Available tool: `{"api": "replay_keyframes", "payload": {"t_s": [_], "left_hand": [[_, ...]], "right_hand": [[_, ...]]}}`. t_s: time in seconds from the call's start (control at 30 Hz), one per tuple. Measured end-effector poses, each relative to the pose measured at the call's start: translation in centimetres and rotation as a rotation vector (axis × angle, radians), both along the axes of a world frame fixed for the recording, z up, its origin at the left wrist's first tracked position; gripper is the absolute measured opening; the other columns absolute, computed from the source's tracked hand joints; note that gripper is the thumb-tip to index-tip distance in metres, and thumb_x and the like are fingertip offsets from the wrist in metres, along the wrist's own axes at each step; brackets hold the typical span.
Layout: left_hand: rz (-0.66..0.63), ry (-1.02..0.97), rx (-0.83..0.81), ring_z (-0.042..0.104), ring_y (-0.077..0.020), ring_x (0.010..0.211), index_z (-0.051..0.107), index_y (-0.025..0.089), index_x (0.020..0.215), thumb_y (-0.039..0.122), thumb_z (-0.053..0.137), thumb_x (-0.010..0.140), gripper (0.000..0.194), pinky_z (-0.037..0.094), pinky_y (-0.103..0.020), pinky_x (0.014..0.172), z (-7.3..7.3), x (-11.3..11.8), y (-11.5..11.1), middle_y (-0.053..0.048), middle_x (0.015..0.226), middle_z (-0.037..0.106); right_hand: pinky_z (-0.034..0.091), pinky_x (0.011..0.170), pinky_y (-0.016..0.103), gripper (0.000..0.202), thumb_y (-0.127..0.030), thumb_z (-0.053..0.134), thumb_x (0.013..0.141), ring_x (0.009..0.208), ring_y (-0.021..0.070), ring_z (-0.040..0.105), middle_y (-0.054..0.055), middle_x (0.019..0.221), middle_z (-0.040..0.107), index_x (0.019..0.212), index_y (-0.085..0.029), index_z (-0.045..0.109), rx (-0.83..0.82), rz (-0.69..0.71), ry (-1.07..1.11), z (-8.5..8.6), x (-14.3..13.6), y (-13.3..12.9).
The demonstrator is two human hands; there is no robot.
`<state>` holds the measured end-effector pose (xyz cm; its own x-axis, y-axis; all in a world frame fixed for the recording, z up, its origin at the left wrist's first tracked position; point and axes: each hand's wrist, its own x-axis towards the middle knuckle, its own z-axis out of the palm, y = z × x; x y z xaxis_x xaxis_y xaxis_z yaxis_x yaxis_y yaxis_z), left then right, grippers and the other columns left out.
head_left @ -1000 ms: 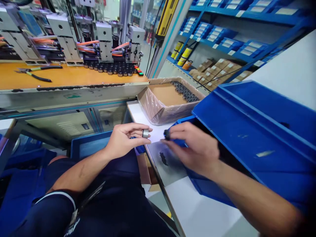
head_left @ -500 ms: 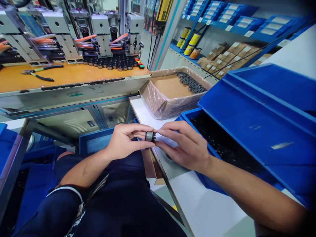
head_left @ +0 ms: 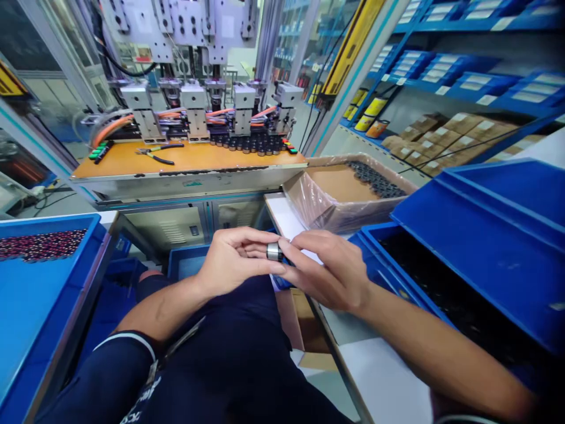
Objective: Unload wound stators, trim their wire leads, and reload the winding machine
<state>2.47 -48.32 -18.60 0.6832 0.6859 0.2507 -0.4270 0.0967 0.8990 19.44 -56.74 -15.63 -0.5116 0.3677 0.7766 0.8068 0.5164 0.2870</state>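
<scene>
My left hand (head_left: 232, 259) pinches a small black-and-silver cylindrical part (head_left: 274, 252) between its thumb and fingers. The part looks like a motor stator, with a shiny metal band and a dark end. On its right end rest the fingertips of my right hand (head_left: 333, 268), which cover part of it. Both hands are held in front of my lap, beside the edge of the white table (head_left: 375, 377). I cannot make out whether a second piece is between the right fingertips.
Ahead, an orange bench (head_left: 119, 160) carries a machine (head_left: 196, 112), pliers (head_left: 159, 156) and rows of dark round parts (head_left: 251, 145). At right stand a plastic-lined carton (head_left: 335, 215) and a lidded blue bin (head_left: 481, 235). Another blue bin (head_left: 99, 235) is at left.
The view has turned left and risen, bringing the left bin and more of the machine into sight. My right fingers now cover more of the part's right end.
</scene>
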Motion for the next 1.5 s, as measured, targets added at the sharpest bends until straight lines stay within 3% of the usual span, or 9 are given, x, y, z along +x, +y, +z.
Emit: {"api": "replay_keyframes", "payload": {"t_s": [0.17,0.37,0.5,0.73,0.97,1.1,1.27,1.37,1.5], "left_hand": [[0.248,-0.087,0.388,0.073,-0.0189,0.09,0.075,0.018,0.099,0.022,0.091,0.057,0.045,0.06,-0.029,0.082,0.9,-5.0,2.2,-0.009,0.097,0.077],[0.389,-0.066,0.971,0.069,-0.0132,0.071,0.077,0.021,0.095,0.019,0.085,0.067,0.029,0.057,-0.023,0.067,2.5,-11.1,6.3,-0.004,0.08,0.075],[0.476,-0.184,0.707,0.071,-0.0138,0.076,0.078,0.023,0.095,0.02,0.085,0.067,0.029,0.058,-0.022,0.071,0.9,-11.6,7.0,-0.005,0.084,0.077],[0.091,-0.258,-0.169,0.074,-0.0186,0.084,0.07,0.022,0.1,0.037,0.082,0.071,0.035,0.059,-0.032,0.081,-1.7,-10.2,8.4,-0.004,0.09,0.076],[-0.092,-0.244,-0.491,0.075,-0.0196,0.085,0.059,0.019,0.101,0.045,0.084,0.067,0.05,0.055,-0.031,0.085,-1.3,-9.2,9.3,-0.002,0.088,0.072],[-0.006,-0.198,-0.541,0.074,-0.0177,0.082,0.058,0.017,0.1,0.043,0.082,0.071,0.045,0.055,-0.028,0.08,-2.5,-8.9,9.5,-0.002,0.085,0.073],[0.218,0.071,-0.509,0.073,-0.0183,0.088,0.056,0.015,0.11,0.039,0.08,0.075,0.049,0.051,-0.027,0.078,-6.1,-8.2,11.0,-0.011,0.107,0.076],[0.188,0.159,-0.488,0.073,-0.0184,0.089,0.057,0.015,0.108,0.038,0.077,0.078,0.044,0.05,-0.028,0.079,-8.2,-7.3,11.8,-0.013,0.111,0.075],[0.115,0.217,-0.478,0.072,-0.0203,0.093,0.058,0.016,0.107,0.038,0.077,0.078,0.041,0.049,-0.03,0.082,-10.2,-6.3,12.8,-0.013,0.112,0.074]], "right_hand": [[0.062,0.074,0.033,0.028,-0.014,0.065,0.087,0.085,0.0203,0.07,0.008,0.09,0.071,0.114,-0.02,0.062,0.026,-0.033,0.205,-1.1,-5.8,2.9],[0.061,0.074,0.037,0.031,-0.006,0.061,0.084,0.086,0.0208,0.068,0.009,0.092,0.07,0.112,-0.019,0.061,-0.213,0.236,0.415,-0.6,-10.9,5.9],[0.059,0.074,0.038,0.029,-0.008,0.066,0.083,0.089,0.0214,0.065,0.01,0.095,0.066,0.11,-0.017,0.064,-0.285,0.355,0.526,-0.3,-12.2,8.5],[0.057,0.079,0.043,0.031,-0.013,0.069,0.083,0.095,0.024,0.061,0.009,0.099,0.061,0.113,-0.02,0.063,-0.245,0.399,0.581,-1.0,-13.0,13.1],[0.056,0.078,0.041,0.025,-0.013,0.063,0.088,0.092,0.0222,0.062,0.008,0.094,0.063,0.112,-0.021,0.064,-0.235,0.385,0.689,-1.8,-13.1,14.4],[0.056,0.074,0.036,0.019,-0.015,0.062,0.089,0.087,0.0201,0.063,0.006,0.09,0.064,0.106,-0.021,0.064,-0.305,0.267,0.692,-3.3,-12.7,14.7],[0.056,0.074,0.032,0.008,-0.023,0.062,0.091,0.083,0.0175,0.066,0.005,0.089,0.068,0.097,-0.019,0.067,-0.302,-0.002,0.593,-4.4,-6.1,19.3],[0.048,0.092,0.047,0.02,-0.027,0.053,0.096,0.102,0.0263,0.062,0.014,0.103,0.068,0.106,-0.015,0.066,-0.139,-0.23,0.593,-4.5,0.9,23.0],[0.045,0.096,0.053,0.025,-0.034,0.057,0.093,0.116,0.0342,0.059,0.014,0.108,0.071,0.104,-0.016,0.07,-0.21,-0.365,0.401,-5.5,7.3,25.4]]}}
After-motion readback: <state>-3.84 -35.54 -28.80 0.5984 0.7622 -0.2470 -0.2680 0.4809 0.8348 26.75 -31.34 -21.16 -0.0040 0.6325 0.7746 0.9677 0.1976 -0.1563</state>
